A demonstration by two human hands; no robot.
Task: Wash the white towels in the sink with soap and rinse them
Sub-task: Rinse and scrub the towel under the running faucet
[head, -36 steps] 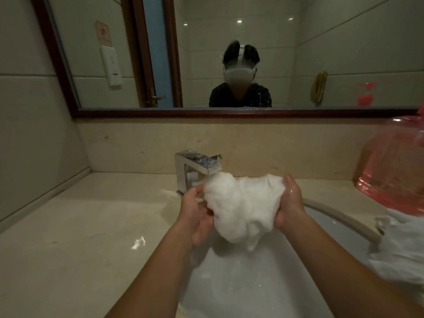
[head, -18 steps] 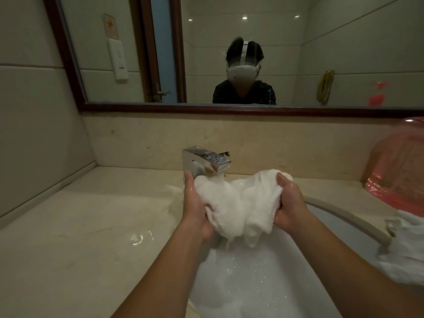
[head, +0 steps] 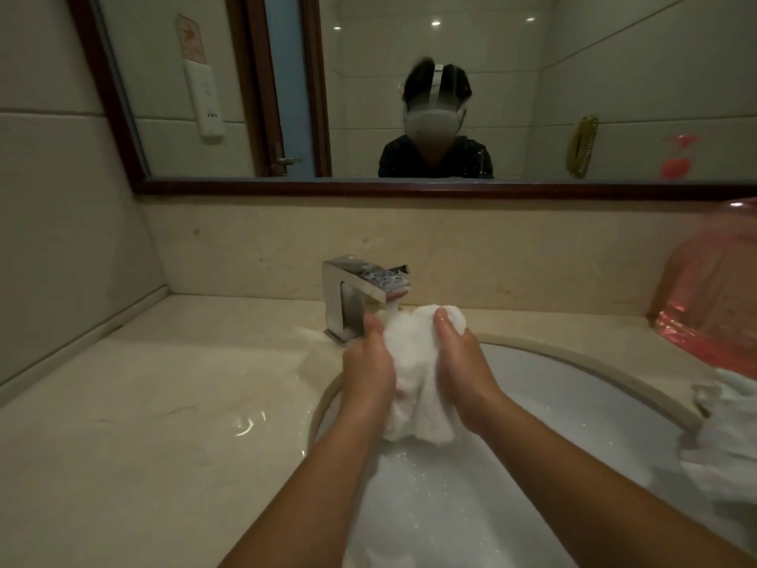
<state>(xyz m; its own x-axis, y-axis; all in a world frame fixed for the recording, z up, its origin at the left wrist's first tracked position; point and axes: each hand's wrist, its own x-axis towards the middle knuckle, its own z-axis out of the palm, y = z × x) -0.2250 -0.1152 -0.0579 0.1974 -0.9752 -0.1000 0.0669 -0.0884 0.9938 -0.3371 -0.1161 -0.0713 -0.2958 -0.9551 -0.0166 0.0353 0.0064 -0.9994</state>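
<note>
White towel, which a second ago was spread wide between the hands, is now pressed into a narrow bundle directly under the tap, so I judge the rinsing goes on. Left hand and right hand squeeze it from both sides, fingers together and curled on the wet, lumpy cloth above the sink.

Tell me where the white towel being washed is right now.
The bunched white towel sits centre frame, squeezed between left hand and right hand, under the chrome faucet.
</note>
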